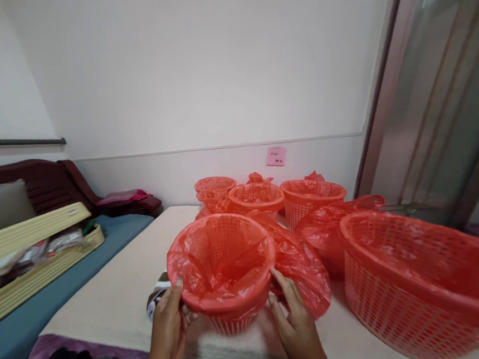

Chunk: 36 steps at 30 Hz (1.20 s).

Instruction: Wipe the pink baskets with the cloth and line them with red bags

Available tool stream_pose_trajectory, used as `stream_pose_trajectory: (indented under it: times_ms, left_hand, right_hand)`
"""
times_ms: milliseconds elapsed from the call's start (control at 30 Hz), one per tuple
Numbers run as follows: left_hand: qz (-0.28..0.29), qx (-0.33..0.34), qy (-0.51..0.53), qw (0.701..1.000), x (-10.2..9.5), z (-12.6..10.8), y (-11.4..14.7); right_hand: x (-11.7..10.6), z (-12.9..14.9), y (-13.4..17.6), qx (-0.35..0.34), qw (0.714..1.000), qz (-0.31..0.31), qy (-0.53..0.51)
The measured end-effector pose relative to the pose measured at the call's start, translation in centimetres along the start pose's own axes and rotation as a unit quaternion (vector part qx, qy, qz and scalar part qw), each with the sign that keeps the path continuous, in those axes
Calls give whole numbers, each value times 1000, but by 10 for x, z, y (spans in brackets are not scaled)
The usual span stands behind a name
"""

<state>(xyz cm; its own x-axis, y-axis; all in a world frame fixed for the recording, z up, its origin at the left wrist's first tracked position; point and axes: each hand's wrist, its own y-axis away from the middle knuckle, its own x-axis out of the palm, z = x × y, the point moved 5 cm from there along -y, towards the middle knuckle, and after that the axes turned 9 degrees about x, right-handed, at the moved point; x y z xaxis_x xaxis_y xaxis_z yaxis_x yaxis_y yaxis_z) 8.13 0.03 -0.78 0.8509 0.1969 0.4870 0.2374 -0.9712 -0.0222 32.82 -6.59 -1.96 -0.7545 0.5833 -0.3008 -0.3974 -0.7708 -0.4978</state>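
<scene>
A round red plastic basket [231, 325], lined with a thin red plastic bag [213, 260] folded over its rim, is right in front of me at the table's near edge. My left hand [170, 319] grips the left side of the rim, thumb on top and fingers below. On the right side, my right hand [293, 314] pinches the rim and the bag's edge. The bag lies in creases inside the basket. Slack red plastic sheeting [300, 269] bulges beside it on the right. A striped cloth [157, 293] lies partly hidden behind my left hand.
A large red basket [400, 294], also lined, stands at the right. Several smaller lined baskets [258, 196] are by the wall, below a pink note [276, 156]. The table [119, 290] has a pale cover. Left are a sofa [24, 170] and an open yellow case [43, 291].
</scene>
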Motion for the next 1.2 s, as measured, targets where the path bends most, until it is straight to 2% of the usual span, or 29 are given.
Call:
stream_pose_trajectory:
  times_ms: [300, 500, 633, 767, 967, 1067, 1200]
  left_hand:
    - [-8, 33, 31, 999, 5, 3, 4]
    - [-37, 64, 43, 996, 9, 3, -4]
    - [-64, 73, 52, 994, 15, 5, -16]
    - [-75, 81, 63, 992, 29, 12, -29]
    - [-67, 97, 76, 990, 51, 19, -42]
    - [-68, 100, 82, 989, 53, 20, -45]
    - [-57, 93, 86, 990, 51, 23, -48]
  right_hand:
    - [1, -9, -11, 32, 999, 19, -20]
    - [20, -45, 21, 66, 997, 35, -28]
    - [36, -75, 45, 69, 997, 41, 4]
    - [49, -102, 57, 48, 997, 49, 40]
    - [64, -138, 60, 10, 981, 50, 187]
    - [69, -154, 63, 11, 969, 58, 238]
    - [71, -162, 71, 18, 964, 68, 255]
